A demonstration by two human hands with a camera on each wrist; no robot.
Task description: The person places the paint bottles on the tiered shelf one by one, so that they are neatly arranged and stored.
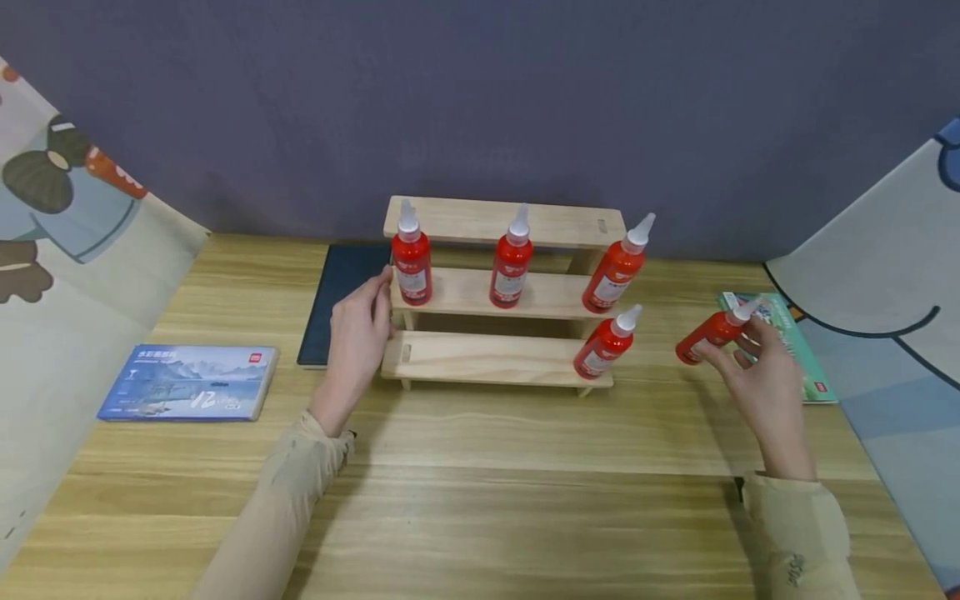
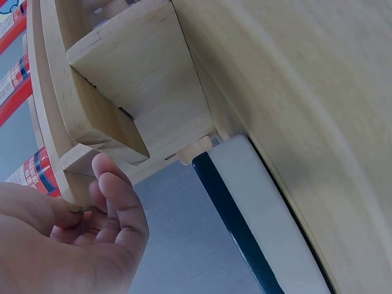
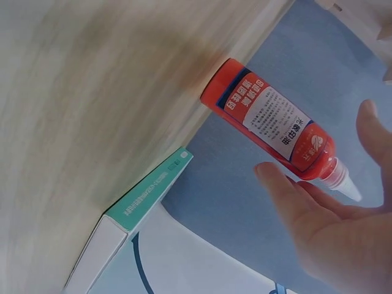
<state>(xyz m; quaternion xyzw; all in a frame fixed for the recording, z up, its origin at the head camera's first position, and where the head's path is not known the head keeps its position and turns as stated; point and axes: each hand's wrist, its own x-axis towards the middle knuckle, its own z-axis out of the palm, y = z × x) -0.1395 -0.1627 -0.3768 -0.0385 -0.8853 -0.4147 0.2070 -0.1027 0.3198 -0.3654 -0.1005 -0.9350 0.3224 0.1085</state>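
Note:
A three-tier wooden display shelf (image 1: 495, 362) stands near the back of the table. My left hand (image 1: 360, 321) grips the left end of its middle tier, thumb and curled fingers at the board's corner (image 2: 79, 190). Red ink bottles with white pointed caps stand on the shelf: a left one (image 1: 412, 271), a middle one (image 1: 512, 271) and a right one (image 1: 615, 275) on the middle tier, another (image 1: 602, 350) on the bottom tier's right end. Right of the shelf, my right hand (image 1: 768, 379) is around another red ink bottle (image 3: 269, 119), with thumb and fingers spread apart; this bottle appears to stand on the table.
A dark flat book or case (image 1: 337, 283) lies left of the shelf, partly behind my left hand. Farther left is a blue paint box (image 1: 191, 383). A green book (image 1: 813, 367) lies at the right, beyond my right hand. A dark blue panel (image 1: 480, 100) rises behind the table.

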